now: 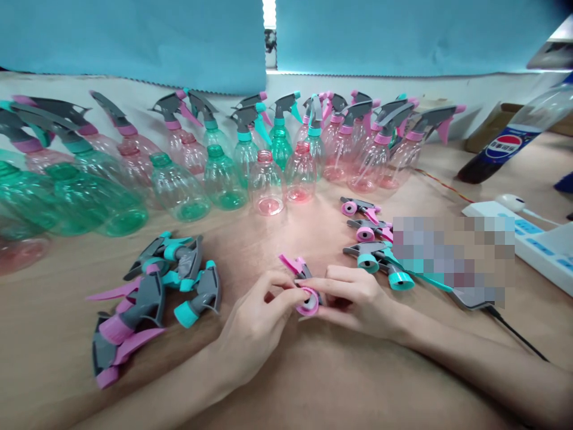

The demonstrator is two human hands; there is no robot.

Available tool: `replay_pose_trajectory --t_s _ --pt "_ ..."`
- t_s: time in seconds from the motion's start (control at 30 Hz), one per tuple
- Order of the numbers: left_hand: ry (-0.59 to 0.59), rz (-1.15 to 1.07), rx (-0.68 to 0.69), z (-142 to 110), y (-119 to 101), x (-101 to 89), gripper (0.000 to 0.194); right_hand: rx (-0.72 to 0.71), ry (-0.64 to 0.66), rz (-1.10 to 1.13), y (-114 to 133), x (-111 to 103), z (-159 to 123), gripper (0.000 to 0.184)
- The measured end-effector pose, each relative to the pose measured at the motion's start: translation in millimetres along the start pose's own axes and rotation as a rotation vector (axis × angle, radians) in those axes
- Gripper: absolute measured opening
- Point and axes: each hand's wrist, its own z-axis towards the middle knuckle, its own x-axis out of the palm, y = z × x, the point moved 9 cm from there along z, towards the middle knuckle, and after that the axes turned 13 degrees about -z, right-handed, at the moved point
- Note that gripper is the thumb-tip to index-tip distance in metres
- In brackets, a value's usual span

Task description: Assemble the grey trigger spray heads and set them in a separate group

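Note:
Both of my hands meet over the wooden table (313,382) around one grey spray head with a pink collar and pink trigger (304,289). My left hand (255,322) pinches the pink collar with thumb and fingertips. My right hand (358,298) grips the head's body from the right, fingers curled. The head lies close above the tabletop. A pile of grey spray heads with pink and teal parts (156,292) lies to the left of my left hand. A few more spray heads (371,245) lie just beyond my right hand.
Rows of clear pink and green plastic bottles (264,179), some capped with spray heads, stand along the back. A cola bottle (514,143) leans at the right, beside a white power strip (537,239) with cables. Blue sheets cover the wall.

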Motion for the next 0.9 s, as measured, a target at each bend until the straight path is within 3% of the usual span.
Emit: replay_pose_trajectory --t_s 0.23,0.53,0.77,0.9 --pt "0.022 -0.096 -0.039 -1 4 4.1 0.011 -0.009 0.022 -0.056 1 0 0 0.029" --pt "0.117 -0.084 -0.028 -4 3 10.2 0.019 -0.055 0.006 -0.072 4 3 -1 0.029" --pt "0.014 0.089 -0.014 -5 2 5.2 0.010 -0.068 0.031 -0.086 2 9 -3 0.031" --pt "0.004 0.152 0.021 -3 -4 3.5 0.015 -0.064 0.048 -0.078 3 9 -2 0.030"
